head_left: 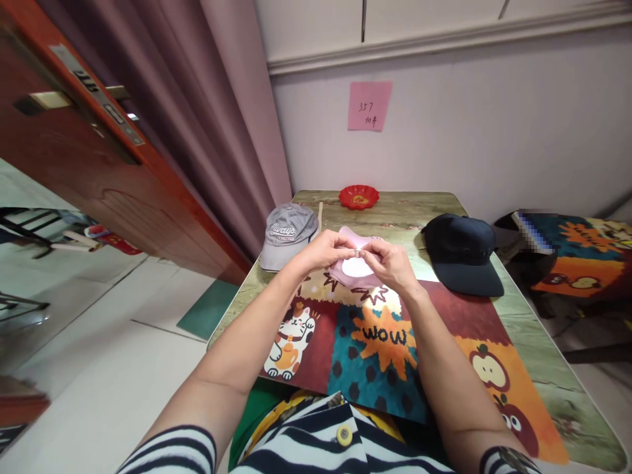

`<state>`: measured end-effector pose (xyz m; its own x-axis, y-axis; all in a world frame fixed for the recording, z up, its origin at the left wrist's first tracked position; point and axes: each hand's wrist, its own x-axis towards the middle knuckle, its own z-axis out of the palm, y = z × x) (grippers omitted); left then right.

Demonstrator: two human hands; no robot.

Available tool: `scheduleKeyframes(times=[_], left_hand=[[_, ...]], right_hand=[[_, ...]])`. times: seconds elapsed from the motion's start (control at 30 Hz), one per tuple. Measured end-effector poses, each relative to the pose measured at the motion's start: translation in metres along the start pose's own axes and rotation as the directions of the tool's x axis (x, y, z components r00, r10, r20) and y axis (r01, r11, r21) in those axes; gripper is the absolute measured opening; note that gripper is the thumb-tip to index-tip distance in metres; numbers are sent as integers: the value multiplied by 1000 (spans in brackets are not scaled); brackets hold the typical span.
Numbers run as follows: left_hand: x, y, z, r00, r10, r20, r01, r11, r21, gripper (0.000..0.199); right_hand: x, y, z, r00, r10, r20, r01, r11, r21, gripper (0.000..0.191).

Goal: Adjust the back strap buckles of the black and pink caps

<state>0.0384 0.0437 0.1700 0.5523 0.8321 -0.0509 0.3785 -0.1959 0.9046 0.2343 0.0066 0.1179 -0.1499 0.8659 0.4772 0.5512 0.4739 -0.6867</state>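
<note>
My left hand and my right hand meet above the middle of the table, fingertips pinched together on a small whitish item too small to name. Just beneath them lies a pink, wavy-edged piece with a white centre, partly covered by my fingers. Left of my left hand is a grey cap with white lettering. A black cap rests to the right of my right hand.
A red scalloped dish stands near the table's back edge. A colourful mat covers the front part. Behind is a wall with a pink note. A wooden door and curtain are at the left, another mat-covered surface at the right.
</note>
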Motion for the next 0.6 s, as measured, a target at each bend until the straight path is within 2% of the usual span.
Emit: scheduleKeyframes(times=[0.23,0.33,0.47,0.6], left_hand=[[16,-21,-10,994,19,-108,-17,1000,16,28],[23,-27,-15,993,5,-116,-5,1000,2,27],[26,-22,-24,994,31,-109,-32,999,-13,21],[29,-8,-30,983,82,-162,-88,996,-33,17]], right_hand=[[12,9,1,998,48,36,-47,998,-34,23],[20,13,3,998,57,35,-54,996,-69,23],[31,14,5,1000,20,-10,-21,992,-126,20],[42,9,-1,996,-52,-69,38,982,-187,18]])
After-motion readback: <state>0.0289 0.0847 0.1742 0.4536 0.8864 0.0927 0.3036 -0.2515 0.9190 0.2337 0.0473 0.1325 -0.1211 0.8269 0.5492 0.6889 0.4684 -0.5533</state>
